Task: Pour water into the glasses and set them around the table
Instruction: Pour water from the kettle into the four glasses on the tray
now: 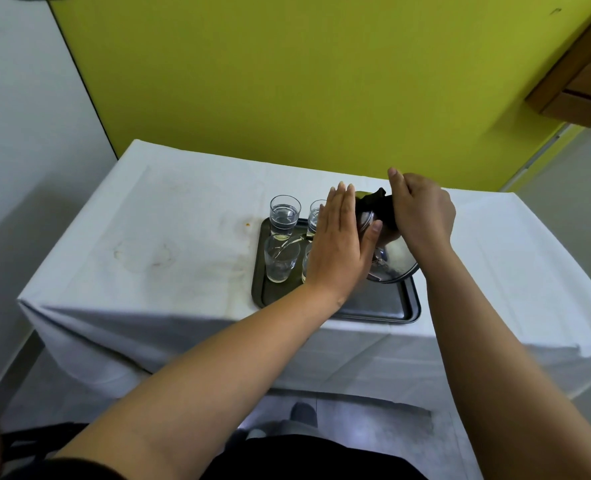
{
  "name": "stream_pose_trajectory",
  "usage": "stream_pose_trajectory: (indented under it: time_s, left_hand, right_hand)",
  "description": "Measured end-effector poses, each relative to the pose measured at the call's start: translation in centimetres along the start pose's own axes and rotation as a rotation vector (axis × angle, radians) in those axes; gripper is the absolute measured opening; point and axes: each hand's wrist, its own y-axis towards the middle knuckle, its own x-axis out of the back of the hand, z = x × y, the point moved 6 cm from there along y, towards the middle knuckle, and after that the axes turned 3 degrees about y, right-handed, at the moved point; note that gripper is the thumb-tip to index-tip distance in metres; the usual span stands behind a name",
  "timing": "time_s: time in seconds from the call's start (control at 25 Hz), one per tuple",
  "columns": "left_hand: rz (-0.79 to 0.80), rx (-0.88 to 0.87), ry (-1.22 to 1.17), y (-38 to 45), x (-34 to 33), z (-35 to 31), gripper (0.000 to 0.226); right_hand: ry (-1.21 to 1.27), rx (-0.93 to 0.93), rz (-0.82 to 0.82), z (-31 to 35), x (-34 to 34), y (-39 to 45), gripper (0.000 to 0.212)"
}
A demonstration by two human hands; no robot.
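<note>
A steel kettle with a black handle is tipped to the left over a dark metal tray. My right hand grips the handle on top. My left hand lies flat against the kettle's lid side, with the thumb hooked round the body. A thin stream runs from the spout into the front left glass, which holds a little water. The back left glass holds water. A back right glass and a front right glass are mostly hidden by my left hand.
The tray sits near the front edge of a table under a stained white cloth. A yellow-green wall stands behind, and a wooden shelf juts out at upper right. A dark chair is at lower left.
</note>
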Motion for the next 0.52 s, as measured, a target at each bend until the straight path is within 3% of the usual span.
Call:
stream_pose_trajectory:
  time_s: [0.52]
  left_hand:
    - [-0.018,0.088,-0.086,0.1,0.2,-0.7,0.067]
  right_hand:
    - [-0.113,0.156,-0.017,2.4,1.2,1.2,0.055]
